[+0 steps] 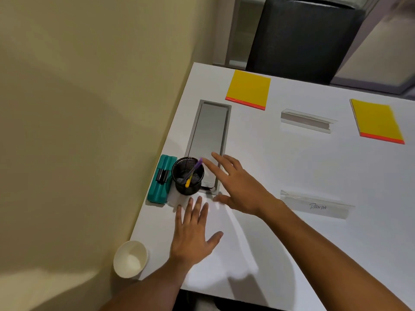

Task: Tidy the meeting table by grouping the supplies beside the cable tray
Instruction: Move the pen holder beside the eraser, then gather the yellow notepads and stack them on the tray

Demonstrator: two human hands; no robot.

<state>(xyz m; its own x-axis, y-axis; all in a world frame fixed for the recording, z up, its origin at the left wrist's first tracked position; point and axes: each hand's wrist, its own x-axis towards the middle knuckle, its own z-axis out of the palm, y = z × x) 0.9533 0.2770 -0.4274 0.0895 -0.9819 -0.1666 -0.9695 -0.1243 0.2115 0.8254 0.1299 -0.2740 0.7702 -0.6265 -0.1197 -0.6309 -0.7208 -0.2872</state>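
**One handwritten name on the table**

A clear plastic name holder [316,206] lies on the white table [292,254]; a paper slip inside it bears the handwritten word "PANDA" in dark capitals, the first letter unclear; no other writing, brand or number can be read anywhere.

Even, soft indoor lighting; faint double shadows under both hands [226,198] on the counter [314,167]; wide-angle edge distortion; slight blur.
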